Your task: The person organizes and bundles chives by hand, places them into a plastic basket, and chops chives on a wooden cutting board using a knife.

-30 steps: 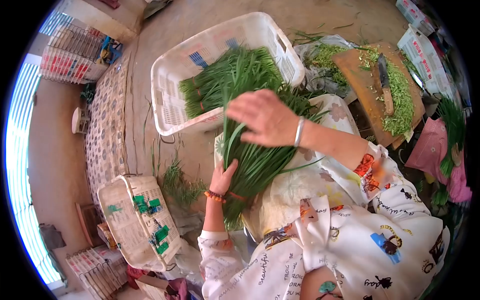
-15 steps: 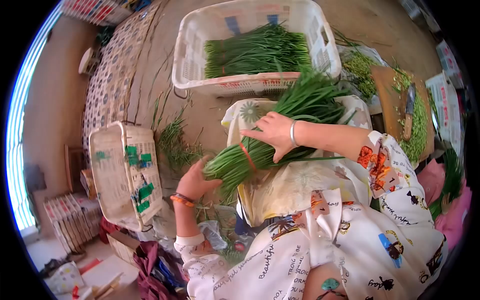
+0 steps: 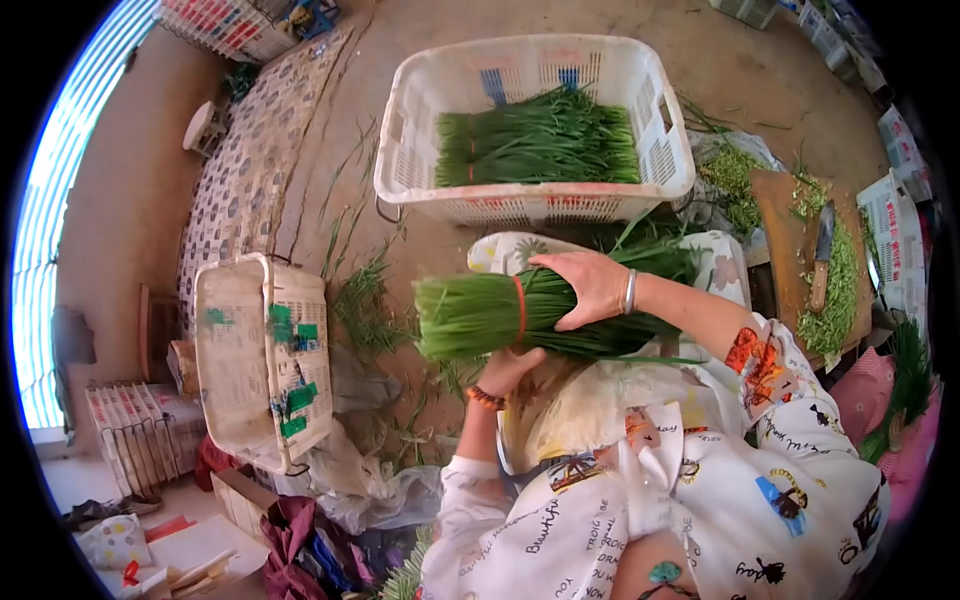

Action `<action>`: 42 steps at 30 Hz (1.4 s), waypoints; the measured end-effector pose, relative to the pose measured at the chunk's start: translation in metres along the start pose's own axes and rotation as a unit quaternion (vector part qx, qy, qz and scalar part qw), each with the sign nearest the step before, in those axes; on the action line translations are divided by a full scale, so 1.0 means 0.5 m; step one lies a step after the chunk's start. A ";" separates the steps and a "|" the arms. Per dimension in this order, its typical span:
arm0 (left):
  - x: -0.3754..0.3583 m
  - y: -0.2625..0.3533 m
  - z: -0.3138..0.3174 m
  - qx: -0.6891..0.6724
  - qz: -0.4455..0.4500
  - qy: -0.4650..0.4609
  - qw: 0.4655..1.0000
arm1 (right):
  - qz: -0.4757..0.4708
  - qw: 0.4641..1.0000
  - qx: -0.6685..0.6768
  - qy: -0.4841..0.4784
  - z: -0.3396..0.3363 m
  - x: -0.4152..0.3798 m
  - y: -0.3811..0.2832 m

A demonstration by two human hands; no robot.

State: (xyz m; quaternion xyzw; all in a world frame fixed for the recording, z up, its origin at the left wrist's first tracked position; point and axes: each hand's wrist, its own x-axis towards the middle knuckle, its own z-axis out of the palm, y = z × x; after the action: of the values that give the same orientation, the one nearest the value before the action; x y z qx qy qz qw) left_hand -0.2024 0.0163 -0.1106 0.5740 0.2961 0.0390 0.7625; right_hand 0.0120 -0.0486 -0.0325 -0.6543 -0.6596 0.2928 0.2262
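both hands, left hand [image 3: 507,368] beneath and right hand [image 3: 590,288] above, clasp a long banded bundle of green chives [image 3: 520,315]

We see a bare earthen floor [image 3: 400,30], a patterned mat [image 3: 245,180] and bright daylight at left.

It is bright day where I sit. Light pours in from the blue-white glowing strip [image 3: 40,250] far left of the white plastic basket [image 3: 420,150], and it is too bright to see into. Shadows are soft. The picture bends round like a fishbowl, with black corners. Things near that basket look sharp; edges smear.
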 end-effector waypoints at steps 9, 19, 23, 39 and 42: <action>0.067 0.181 0.082 -0.359 0.241 -0.055 0.900 | -0.016 0.976 -0.029 0.214 -0.170 -0.049 -0.114; 0.087 0.153 0.105 -0.225 0.143 -0.107 0.958 | -0.194 0.835 -0.250 0.451 -0.234 -0.038 -0.143; 0.080 0.185 0.138 -0.221 0.148 -0.113 0.957 | -0.132 0.852 -0.185 0.471 -0.249 -0.037 -0.142; 0.108 0.185 0.137 -0.240 0.159 -0.203 0.936 | 0.040 0.939 0.230 0.251 -0.243 -0.185 -0.076; 0.111 0.225 0.162 -0.065 0.190 -0.025 0.979 | 0.054 0.950 0.143 0.273 -0.174 -0.188 -0.078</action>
State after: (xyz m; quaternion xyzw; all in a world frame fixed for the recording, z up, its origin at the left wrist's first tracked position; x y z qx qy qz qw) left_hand -0.0852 0.0073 -0.0188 0.5696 0.1591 0.1877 0.7843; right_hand 0.0465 -0.1333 0.0652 -0.7049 -0.4871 0.2059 0.4726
